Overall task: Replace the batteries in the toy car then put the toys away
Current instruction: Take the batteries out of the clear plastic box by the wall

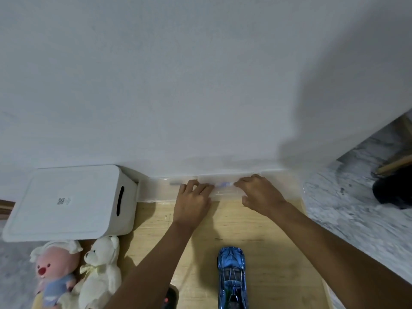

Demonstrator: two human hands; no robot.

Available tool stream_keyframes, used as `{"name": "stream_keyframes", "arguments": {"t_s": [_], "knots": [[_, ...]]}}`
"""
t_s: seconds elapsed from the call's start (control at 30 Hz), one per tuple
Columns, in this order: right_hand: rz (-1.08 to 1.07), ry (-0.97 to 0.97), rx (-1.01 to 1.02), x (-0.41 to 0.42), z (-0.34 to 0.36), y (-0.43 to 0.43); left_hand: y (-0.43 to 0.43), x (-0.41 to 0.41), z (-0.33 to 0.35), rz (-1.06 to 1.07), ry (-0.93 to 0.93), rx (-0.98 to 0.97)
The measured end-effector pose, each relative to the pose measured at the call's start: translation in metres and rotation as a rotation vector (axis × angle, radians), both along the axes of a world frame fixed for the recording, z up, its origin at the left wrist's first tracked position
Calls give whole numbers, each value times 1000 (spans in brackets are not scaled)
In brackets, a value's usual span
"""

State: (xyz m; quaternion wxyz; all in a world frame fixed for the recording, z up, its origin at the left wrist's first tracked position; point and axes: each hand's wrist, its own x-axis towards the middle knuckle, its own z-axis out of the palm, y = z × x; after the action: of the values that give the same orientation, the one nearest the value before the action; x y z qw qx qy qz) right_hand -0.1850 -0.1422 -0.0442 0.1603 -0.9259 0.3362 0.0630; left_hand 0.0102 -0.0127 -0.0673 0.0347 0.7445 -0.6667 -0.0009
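Observation:
The blue toy car point(232, 276) stands on the wooden tabletop point(278, 253) near the front edge, nose pointing away from me. A clear flat plastic case point(156, 190) lies against the wall at the back of the table. My left hand point(192, 200) grips its middle part with curled fingers. My right hand point(259, 192) holds the case a little to the right, fingers curled over its far edge and thumb at the near side. Blurred grey and blue items show through the plastic between and beside my hands.
A white lidded storage box point(66, 202) with a side handle slot sits at the back left. A pink plush point(54, 270) and a white teddy bear point(101, 273) lie in front of it. A dark remote point(171, 297) peeks out under my left forearm. Grey marbled floor lies to the right.

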Motion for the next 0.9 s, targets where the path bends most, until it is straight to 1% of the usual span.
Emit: {"name": "stream_keyframes", "arguments": {"t_s": [0.13, 0.2, 0.27, 0.37, 0.4, 0.5, 0.63, 0.7, 0.8, 0.83, 0.87, 0.9], "knots": [[-86, -112, 132, -4, 20, -13, 1, -8, -3, 78, 16, -10], [-117, -177, 156, -6, 25, -14, 0, -11, -3, 130, 25, -10], [-160, -261, 87, -7, 28, -11, 1, -14, -3, 169, 31, -9], [-227, -429, -188, -7, 24, -7, 4, -18, -5, 189, 34, -49], [-267, -474, -236, -6, 22, -6, 5, -18, -5, 194, 41, -64], [-399, -545, -152, 2, 20, -4, 6, -15, -7, 199, 64, -74], [-419, -615, -136, 7, 13, -3, 7, -8, -9, 131, 93, -92], [-427, -649, -150, 6, 11, -1, 7, -4, -10, 120, 78, -120], [-394, -658, -180, -1, 8, 11, 6, -4, -12, 140, 50, -123], [-364, -618, -188, -3, 4, 15, 6, -4, -11, 151, 61, -121], [-325, -539, -187, -4, -1, 16, 5, -5, -10, 161, 76, -122], [-278, -420, -170, -3, -6, 16, 5, -5, -8, 169, 91, -123]]}}
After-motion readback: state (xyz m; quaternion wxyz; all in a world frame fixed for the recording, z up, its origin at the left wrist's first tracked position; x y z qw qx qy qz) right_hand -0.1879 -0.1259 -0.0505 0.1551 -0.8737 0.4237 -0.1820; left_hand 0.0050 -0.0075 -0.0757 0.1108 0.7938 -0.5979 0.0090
